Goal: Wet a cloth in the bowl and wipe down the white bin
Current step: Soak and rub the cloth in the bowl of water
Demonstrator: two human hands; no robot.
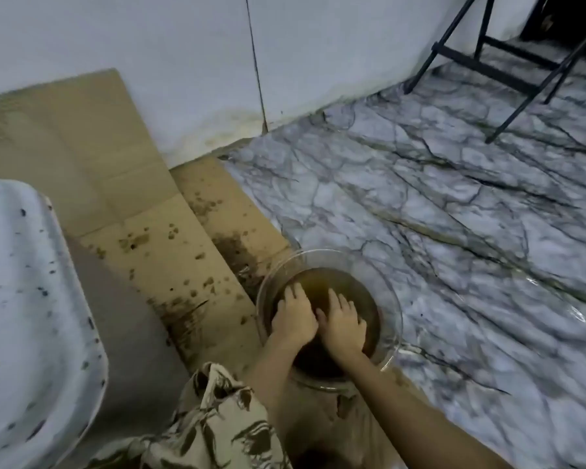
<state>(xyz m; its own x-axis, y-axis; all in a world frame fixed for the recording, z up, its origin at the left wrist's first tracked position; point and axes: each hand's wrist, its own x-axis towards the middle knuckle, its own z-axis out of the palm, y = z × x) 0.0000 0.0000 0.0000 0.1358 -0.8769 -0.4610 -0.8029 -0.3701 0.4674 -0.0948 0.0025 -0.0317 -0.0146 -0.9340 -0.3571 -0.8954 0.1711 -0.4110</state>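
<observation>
Patterned fabric (217,421) drapes nearest; beyond it left hand (293,318) and right hand (344,324) press flat, fingers spread, into the glass bowl (391,299) of murky water, any cloth hidden beneath. White bin (24,299) stands to their left, closer to the left hand.

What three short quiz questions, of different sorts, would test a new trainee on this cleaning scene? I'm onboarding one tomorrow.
1. True or false: both hands, the left hand and the right hand, are in the bowl.
2. The water in the bowl looks: A clear, B brown, C blue.
3. Fill in: the white bin is dotted with dark ____.

Key: 1 true; 2 B; 3 specks.
</observation>
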